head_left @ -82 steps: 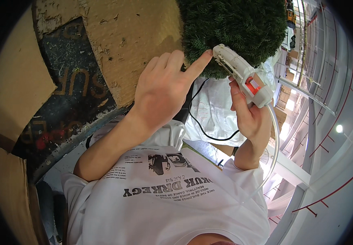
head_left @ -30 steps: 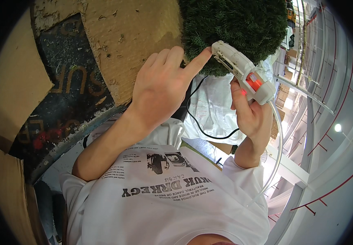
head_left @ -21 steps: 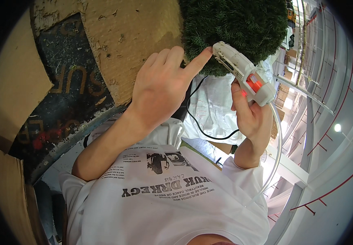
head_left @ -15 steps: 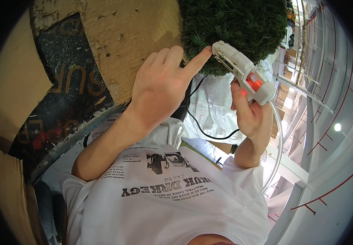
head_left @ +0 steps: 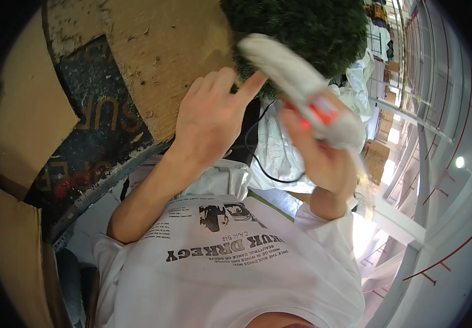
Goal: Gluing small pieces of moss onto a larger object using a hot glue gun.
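Observation:
A white hot glue gun (head_left: pixel 288 68) with a red glowing part sits in my right hand (head_left: pixel 320 161), whose fingers are wrapped round its handle. Gun and hand are smeared by motion. Behind the gun's front end is a dense, dark green artificial-grass-like ball (head_left: pixel 312 24). My left hand (head_left: pixel 206 120) is held over the edge of the cardboard, its index finger stretched out toward the gun's body and its other fingers bent. Nothing shows in the left hand; its thumb and palm side are hidden. A black cable (head_left: pixel 271 176) loops beneath the right hand.
Worn brown cardboard (head_left: pixel 176 38) with a torn opening over a black printed surface (head_left: pixel 102 90) fills the left. White plastic sheeting (head_left: pixel 274 142) lies below the green ball. Farther right are cardboard boxes (head_left: pixel 377 158) and white beams (head_left: pixel 397 221).
The glue gun and my right hand have swung up and left, so the gun's front now passes above the left fingertip. My left hand has shifted slightly down and left.

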`<state>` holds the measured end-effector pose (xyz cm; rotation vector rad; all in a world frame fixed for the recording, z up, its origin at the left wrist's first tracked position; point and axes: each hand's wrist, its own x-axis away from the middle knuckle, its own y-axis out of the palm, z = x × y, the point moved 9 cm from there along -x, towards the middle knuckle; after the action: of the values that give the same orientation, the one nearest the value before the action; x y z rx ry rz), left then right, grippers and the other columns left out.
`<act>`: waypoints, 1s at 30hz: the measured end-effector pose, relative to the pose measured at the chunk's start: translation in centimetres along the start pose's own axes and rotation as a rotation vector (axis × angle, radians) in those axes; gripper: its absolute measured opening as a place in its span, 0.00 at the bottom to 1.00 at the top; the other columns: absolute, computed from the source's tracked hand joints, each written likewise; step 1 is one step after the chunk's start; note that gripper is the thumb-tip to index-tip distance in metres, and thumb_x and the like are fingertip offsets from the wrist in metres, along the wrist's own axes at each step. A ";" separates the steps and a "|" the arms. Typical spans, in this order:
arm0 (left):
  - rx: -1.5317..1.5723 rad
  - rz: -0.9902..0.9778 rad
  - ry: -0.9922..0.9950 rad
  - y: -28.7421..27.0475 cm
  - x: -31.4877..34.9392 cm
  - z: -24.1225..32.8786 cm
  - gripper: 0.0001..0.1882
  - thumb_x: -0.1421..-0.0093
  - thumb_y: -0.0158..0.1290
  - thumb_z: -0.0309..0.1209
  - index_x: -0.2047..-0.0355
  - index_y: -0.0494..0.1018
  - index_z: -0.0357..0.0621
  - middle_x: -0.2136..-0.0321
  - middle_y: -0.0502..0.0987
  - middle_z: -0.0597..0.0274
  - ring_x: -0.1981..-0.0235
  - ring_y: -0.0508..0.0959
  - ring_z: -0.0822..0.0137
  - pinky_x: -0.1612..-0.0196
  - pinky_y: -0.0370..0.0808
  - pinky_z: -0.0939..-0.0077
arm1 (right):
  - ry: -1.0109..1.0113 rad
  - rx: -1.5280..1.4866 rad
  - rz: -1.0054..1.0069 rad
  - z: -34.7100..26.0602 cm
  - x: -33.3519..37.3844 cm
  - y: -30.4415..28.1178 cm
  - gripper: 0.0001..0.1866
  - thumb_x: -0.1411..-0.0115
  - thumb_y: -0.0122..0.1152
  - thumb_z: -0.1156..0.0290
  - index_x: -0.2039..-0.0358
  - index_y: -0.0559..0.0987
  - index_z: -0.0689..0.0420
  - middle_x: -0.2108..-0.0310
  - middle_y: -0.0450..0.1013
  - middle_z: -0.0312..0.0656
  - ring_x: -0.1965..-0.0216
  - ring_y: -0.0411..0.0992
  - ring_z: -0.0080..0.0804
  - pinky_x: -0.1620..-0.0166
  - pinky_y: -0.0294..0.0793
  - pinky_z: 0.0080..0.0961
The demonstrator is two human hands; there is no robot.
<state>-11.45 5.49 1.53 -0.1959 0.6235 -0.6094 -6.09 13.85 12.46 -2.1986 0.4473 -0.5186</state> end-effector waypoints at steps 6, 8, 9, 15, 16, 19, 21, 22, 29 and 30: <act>0.133 -0.126 -0.496 -7.7 7.3 -0.8 0.12 0.35 0.54 0.21 0.52 0.70 0.36 0.65 0.73 0.49 0.69 0.76 0.45 0.61 0.76 0.59 | -0.453 0.117 0.104 -2.5 -3.1 6.7 0.20 0.48 0.71 0.71 0.56 0.73 0.59 0.65 0.72 0.48 0.66 0.77 0.52 0.66 0.79 0.42; 0.165 -0.055 -0.570 -11.8 10.2 -1.1 0.09 0.29 0.50 0.28 0.53 0.67 0.36 0.60 0.67 0.58 0.60 0.69 0.66 0.51 0.69 0.72 | -0.440 0.123 0.110 -2.5 -4.6 10.0 0.21 0.48 0.70 0.71 0.56 0.71 0.60 0.62 0.71 0.49 0.63 0.77 0.53 0.65 0.80 0.42; 0.193 0.013 -0.618 -13.6 11.6 -1.1 0.09 0.29 0.48 0.29 0.53 0.66 0.37 0.59 0.67 0.57 0.60 0.68 0.66 0.52 0.69 0.71 | -0.429 0.124 0.106 -2.5 -4.8 11.2 0.22 0.47 0.70 0.71 0.56 0.70 0.61 0.60 0.70 0.50 0.62 0.77 0.53 0.65 0.80 0.42; 0.408 0.297 -0.425 -19.1 9.5 1.3 0.12 0.32 0.44 0.27 0.50 0.63 0.38 0.65 0.67 0.53 0.72 0.65 0.68 0.68 0.65 0.73 | -0.421 -0.001 0.200 -2.4 -3.0 11.4 0.30 0.44 0.68 0.70 0.41 0.72 0.61 0.52 0.71 0.50 0.57 0.76 0.53 0.56 0.78 0.44; 0.352 0.295 -0.412 -19.0 8.6 1.8 0.12 0.32 0.44 0.26 0.49 0.63 0.38 0.65 0.68 0.52 0.73 0.65 0.68 0.68 0.65 0.74 | -0.460 -0.031 0.275 -2.4 -2.1 9.9 0.28 0.44 0.68 0.71 0.42 0.73 0.60 0.54 0.73 0.49 0.60 0.76 0.50 0.59 0.78 0.42; 0.309 0.229 -0.386 -17.5 6.0 2.4 0.14 0.30 0.46 0.22 0.46 0.63 0.39 0.60 0.77 0.43 0.73 0.70 0.71 0.68 0.68 0.78 | -0.459 -0.049 0.408 -0.6 -0.1 5.7 0.23 0.42 0.69 0.73 0.45 0.78 0.57 0.61 0.75 0.44 0.68 0.75 0.39 0.66 0.77 0.34; 0.392 0.163 -0.377 -15.6 4.5 2.4 0.15 0.30 0.47 0.18 0.44 0.62 0.38 0.57 0.80 0.40 0.71 0.73 0.71 0.67 0.71 0.79 | -0.381 -0.059 0.462 1.5 0.2 3.5 0.19 0.41 0.69 0.74 0.48 0.82 0.54 0.68 0.76 0.40 0.74 0.72 0.31 0.71 0.73 0.27; 0.403 0.125 -0.393 -14.4 3.8 2.3 0.16 0.30 0.48 0.17 0.44 0.62 0.37 0.56 0.81 0.38 0.70 0.76 0.70 0.66 0.73 0.79 | -0.348 -0.069 0.518 2.5 0.1 2.8 0.18 0.41 0.70 0.75 0.49 0.83 0.53 0.71 0.75 0.37 0.78 0.68 0.28 0.73 0.71 0.25; 0.286 -0.045 -0.492 -7.7 -0.7 1.0 0.16 0.32 0.55 0.18 0.47 0.65 0.33 0.53 0.82 0.37 0.66 0.83 0.69 0.58 0.80 0.77 | -0.250 -0.035 0.565 6.7 -0.8 3.4 0.18 0.38 0.70 0.69 0.46 0.84 0.47 0.85 0.69 0.35 0.85 0.65 0.26 0.78 0.65 0.24; 0.274 -0.046 -0.505 -7.1 -1.2 0.7 0.15 0.32 0.56 0.18 0.48 0.66 0.32 0.54 0.83 0.38 0.66 0.84 0.69 0.58 0.81 0.77 | -0.244 -0.045 0.579 7.0 -0.7 3.4 0.18 0.37 0.69 0.68 0.46 0.84 0.46 0.86 0.68 0.36 0.86 0.65 0.26 0.78 0.65 0.24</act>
<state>-15.12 0.42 5.18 -0.1001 0.0455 -0.6516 -3.64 16.57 5.57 -2.0099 0.9224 0.0719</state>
